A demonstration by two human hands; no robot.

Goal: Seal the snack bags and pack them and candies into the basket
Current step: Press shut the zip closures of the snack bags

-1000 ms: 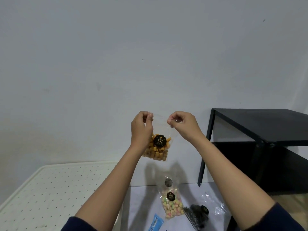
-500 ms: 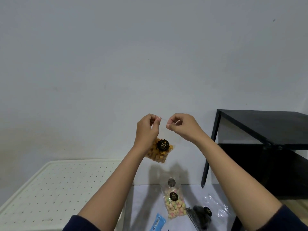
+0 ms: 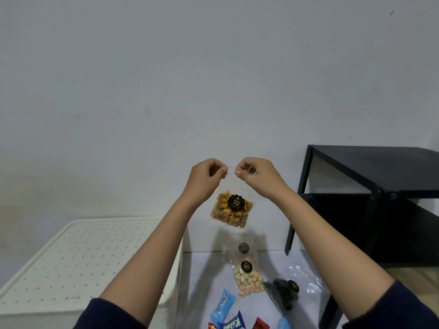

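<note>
Pale grey wall fills the upper frame. At centre, the left hand (image 3: 203, 179) and right hand (image 3: 259, 177) pinch the top of a clear plastic bag of orange snack cubes (image 3: 231, 211), fingers pressed together. Below, on the white surface (image 3: 202, 281), lie a clear bag of pastel puffs (image 3: 248, 276) and blue-wrapped candies (image 3: 223, 305).

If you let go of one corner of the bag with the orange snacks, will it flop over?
Probably. The bag of orange snacks hangs from thin clear plastic pinched by the left hand and right hand, so it looks floppy. The snacks sit low, so it would likely swing.
</note>
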